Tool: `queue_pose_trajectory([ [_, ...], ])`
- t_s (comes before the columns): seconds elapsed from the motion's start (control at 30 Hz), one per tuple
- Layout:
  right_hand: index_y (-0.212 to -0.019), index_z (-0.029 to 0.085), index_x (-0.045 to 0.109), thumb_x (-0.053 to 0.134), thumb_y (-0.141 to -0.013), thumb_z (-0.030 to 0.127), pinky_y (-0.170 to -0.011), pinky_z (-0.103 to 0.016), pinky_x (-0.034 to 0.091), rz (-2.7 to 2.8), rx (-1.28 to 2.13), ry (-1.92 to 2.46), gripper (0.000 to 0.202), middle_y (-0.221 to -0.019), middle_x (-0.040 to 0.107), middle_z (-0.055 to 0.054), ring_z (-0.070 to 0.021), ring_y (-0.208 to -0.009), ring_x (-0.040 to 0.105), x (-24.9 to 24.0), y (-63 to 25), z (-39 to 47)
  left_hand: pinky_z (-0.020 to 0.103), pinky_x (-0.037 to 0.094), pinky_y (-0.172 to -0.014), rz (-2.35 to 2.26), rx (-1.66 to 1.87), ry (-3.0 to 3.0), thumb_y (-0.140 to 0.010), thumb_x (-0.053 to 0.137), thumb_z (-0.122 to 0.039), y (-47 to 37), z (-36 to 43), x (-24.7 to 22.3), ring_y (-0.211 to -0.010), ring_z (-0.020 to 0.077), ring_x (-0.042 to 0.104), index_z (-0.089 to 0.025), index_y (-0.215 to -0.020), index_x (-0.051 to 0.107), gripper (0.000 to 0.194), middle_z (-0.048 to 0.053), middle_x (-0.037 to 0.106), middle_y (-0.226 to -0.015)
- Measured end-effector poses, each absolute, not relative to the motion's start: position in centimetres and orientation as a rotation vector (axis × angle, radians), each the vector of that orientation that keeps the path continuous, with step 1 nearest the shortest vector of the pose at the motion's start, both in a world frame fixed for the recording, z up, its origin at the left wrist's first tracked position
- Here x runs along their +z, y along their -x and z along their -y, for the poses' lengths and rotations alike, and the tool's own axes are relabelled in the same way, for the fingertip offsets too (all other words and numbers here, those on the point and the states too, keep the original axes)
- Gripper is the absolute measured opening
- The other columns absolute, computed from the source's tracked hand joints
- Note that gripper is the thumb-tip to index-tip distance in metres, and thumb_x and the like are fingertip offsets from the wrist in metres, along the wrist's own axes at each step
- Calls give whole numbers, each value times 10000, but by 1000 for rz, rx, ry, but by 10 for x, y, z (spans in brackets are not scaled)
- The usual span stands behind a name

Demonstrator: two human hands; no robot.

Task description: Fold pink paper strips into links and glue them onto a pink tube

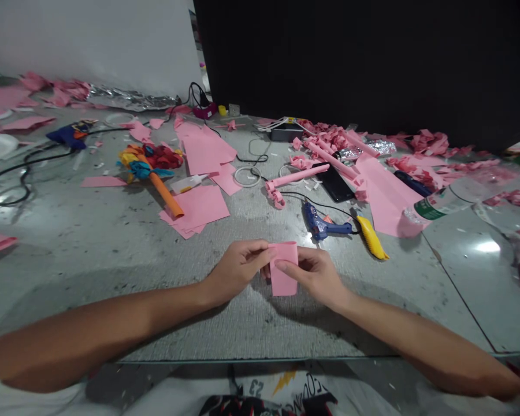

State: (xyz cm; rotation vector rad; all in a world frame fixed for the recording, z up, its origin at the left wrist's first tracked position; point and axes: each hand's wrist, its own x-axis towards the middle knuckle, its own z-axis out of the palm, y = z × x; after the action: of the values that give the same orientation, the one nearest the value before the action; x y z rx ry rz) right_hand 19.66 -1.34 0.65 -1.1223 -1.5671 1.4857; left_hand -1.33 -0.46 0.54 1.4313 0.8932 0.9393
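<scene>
A small folded piece of pink paper is held upright above the grey table, near its front edge. My left hand pinches its upper left side between thumb and fingers. My right hand grips it from the right, thumb across the front and fingers behind, where the paper partly hides them. Beyond my hands, a blue glue gun lies beside a yellow object. Pink sheets are stacked to the left, with an orange paper tube bearing coloured crumpled paper resting on them.
Further back lie a black phone, rolled pink paper, a tape ring and pink scraps. A plastic bottle lies to the right. At the left, a black cable loops near a blue object.
</scene>
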Motion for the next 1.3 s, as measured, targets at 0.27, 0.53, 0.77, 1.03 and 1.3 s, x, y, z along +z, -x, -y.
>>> queue_pose_trajectory([
  [0.27,-1046,176,831,791,-932,555,-686,-288,523,1590,1503,1067,397,-901,783,-52,-175,-748,663,7,-199,14,215,462,-611,-926,949,-1492,-1041,638,-390,16,6,1,-649,109,586,-167,-843,752,319,-10,640,-691],
  [0.53,-798,155,749,685,-989,605,-617,-267,397,1603,1411,1094,492,-697,567,-3,-134,-665,469,11,-202,12,198,486,-615,-914,929,-1600,-1031,643,-320,15,7,4,-646,104,631,-182,-960,819,234,-6,717,-715],
  [0.77,-668,177,585,639,-1015,593,-591,-276,300,1644,1408,1083,545,-658,398,26,-120,-646,353,10,-203,10,196,470,-614,-925,944,-1636,-1032,662,-317,16,8,0,-644,98,621,-186,-956,825,223,-7,730,-721],
  [1.03,-679,174,587,606,-1025,616,-584,-274,288,1660,1392,1097,562,-664,389,26,-116,-641,340,9,-205,9,206,445,-617,-933,925,-1684,-1066,628,-391,18,8,-1,-660,98,578,-176,-891,799,327,-7,680,-723],
  [1.3,-603,193,470,586,-1003,684,-548,-285,224,1773,1360,1149,644,-625,316,36,-105,-607,276,8,-205,10,219,461,-634,-958,1010,-1631,-1053,630,-387,17,5,0,-692,112,578,-169,-836,757,334,3,671,-747],
])
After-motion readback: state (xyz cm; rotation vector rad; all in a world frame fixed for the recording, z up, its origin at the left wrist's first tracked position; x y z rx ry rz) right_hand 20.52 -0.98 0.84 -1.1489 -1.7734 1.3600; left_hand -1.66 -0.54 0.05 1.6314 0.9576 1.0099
